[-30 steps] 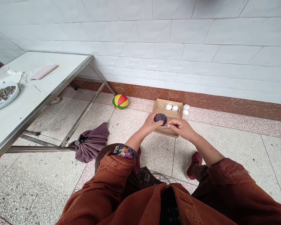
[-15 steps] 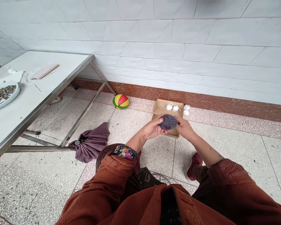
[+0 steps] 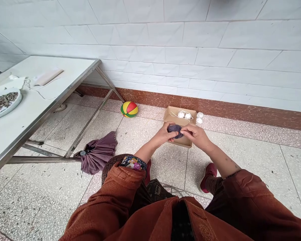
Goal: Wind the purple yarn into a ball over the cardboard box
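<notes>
A ball of dark grey-purple yarn (image 3: 174, 130) is held up in front of me, above a cardboard box (image 3: 188, 143). My left hand (image 3: 165, 133) grips its left side, thumb across the near face and fingers over the top. At the ball's right end my right hand (image 3: 194, 134) is closed in a pinch, thumb and forefinger together on the yarn; a separate strand between them is too fine to make out. White yarn balls (image 3: 184, 115) with a loose loop lie at the far end of the box, partly behind my hands.
More white balls (image 3: 199, 117) sit on the floor right of the box. A striped toy ball (image 3: 129, 109) rests by the wall. To the left stand a metal-framed table (image 3: 72, 77) with a tray (image 3: 21, 97) of dried pieces, and a folded purple umbrella (image 3: 97, 154).
The grey ball has turned and shifted slightly left. My left thumb has come round to its near side, and my right hand has moved from behind its right end to a pinch in front.
</notes>
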A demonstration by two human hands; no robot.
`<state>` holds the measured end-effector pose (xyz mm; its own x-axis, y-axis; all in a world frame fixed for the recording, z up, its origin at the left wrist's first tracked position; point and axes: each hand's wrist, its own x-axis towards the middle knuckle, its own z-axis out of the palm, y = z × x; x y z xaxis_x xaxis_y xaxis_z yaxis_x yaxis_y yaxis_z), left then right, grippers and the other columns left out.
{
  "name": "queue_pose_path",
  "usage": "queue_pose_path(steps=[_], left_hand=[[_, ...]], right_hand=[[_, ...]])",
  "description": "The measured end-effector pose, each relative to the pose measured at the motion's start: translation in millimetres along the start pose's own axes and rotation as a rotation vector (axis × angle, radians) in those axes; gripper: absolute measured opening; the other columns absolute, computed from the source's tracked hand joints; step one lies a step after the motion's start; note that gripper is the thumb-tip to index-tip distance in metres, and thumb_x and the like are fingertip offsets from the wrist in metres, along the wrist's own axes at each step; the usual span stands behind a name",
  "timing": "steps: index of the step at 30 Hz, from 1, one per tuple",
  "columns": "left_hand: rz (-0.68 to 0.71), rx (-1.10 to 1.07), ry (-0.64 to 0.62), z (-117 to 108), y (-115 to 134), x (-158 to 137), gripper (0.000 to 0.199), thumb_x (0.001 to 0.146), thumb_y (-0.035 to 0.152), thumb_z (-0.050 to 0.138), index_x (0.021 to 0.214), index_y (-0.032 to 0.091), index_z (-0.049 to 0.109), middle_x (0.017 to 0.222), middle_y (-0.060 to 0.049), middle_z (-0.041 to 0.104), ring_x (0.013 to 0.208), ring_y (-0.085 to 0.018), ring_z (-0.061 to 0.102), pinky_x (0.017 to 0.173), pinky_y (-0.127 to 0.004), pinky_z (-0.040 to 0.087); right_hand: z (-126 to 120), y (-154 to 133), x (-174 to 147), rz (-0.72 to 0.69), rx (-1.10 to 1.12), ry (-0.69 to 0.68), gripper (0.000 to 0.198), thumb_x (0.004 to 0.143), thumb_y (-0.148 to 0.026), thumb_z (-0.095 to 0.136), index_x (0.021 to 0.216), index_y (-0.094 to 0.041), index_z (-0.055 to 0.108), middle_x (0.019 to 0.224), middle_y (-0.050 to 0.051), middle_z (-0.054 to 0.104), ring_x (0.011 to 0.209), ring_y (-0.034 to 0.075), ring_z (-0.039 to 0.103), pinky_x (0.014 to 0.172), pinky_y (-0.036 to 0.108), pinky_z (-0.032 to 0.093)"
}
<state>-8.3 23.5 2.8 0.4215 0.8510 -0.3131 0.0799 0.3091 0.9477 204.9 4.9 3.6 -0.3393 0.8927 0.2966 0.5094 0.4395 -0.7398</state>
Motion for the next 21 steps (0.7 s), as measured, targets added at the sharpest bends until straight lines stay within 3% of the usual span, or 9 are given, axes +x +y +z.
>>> queue_pose_path(steps=[4,10,15,21], left_hand=[[0.0,-0.015,-0.174,2,5,-8,0.076,0.079,0.038,0.076,0.146,0.023,0.043,0.107,-0.008,0.064,0.066,-0.011,0.06,0.058,-0.024,0.046],[0.007,-0.369,-0.391,3,7,-11,0.07,0.079,0.047,0.074,0.141,0.026,0.052,0.121,-0.011,0.063,0.075,-0.014,0.064,0.062,-0.026,0.051],[0.006,-0.516,-0.344,0,0,-4,0.068,0.078,0.052,0.076,0.132,0.019,0.054,0.097,-0.007,0.068,0.067,-0.014,0.064,0.06,-0.026,0.049],[0.009,-0.554,-0.115,-2,-3,3,0.053,0.079,0.05,0.075,0.119,0.019,0.057,0.094,-0.005,0.068,0.068,-0.011,0.061,0.06,-0.024,0.046]], right_hand=[[-3,6,5,0.021,0.023,0.08,0.019,0.097,-0.037,0.062,0.086,-0.026,0.072,0.084,0.004,0.07,0.08,0.022,0.064,0.076,0.035,0.052],[6,11,3,0.115,0.109,0.082,0.017,0.096,-0.031,0.058,0.086,-0.023,0.069,0.082,0.004,0.071,0.077,0.021,0.065,0.074,0.034,0.053],[17,15,-3,0.153,0.096,-0.025,0.019,0.094,-0.025,0.054,0.1,-0.024,0.072,0.091,0.004,0.077,0.088,0.024,0.071,0.08,0.037,0.055],[21,12,-7,0.073,0.024,-0.109,0.02,0.099,-0.03,0.053,0.096,-0.024,0.072,0.094,0.005,0.077,0.087,0.023,0.071,0.08,0.036,0.054]])
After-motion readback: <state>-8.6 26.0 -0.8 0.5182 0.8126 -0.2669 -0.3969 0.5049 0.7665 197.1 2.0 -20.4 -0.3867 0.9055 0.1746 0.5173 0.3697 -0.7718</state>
